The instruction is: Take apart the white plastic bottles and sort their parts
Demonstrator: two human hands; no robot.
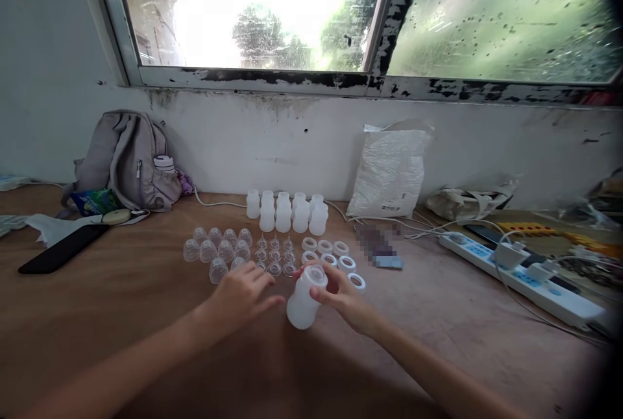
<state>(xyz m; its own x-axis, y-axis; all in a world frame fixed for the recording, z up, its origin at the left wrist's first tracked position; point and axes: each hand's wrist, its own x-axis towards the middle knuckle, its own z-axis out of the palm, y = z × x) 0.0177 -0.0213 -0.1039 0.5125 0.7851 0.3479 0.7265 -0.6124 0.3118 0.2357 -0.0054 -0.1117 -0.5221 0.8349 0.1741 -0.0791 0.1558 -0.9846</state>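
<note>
My right hand (343, 296) is wrapped round the neck of a frosted white baby bottle (300, 310), which stands slightly tilted near the middle of the table. Something clear shows at its mouth; I cannot make out what. To its left my left hand (246, 289) hovers palm down, fingers and thumb apart, close to the clear bottle nipples (275, 255) and partly covering the clear dome caps (225, 251). White collar rings (341, 248) lie in rows behind and right of the right hand. More frosted bottles (283, 213) stand in rows farther back.
At the back left a grey backpack (124, 163) leans on the wall, with a black flat case (63, 249) in front. A white plastic package (389, 172) rests against the wall. On the right lie a white power strip (520, 279) with chargers and cables.
</note>
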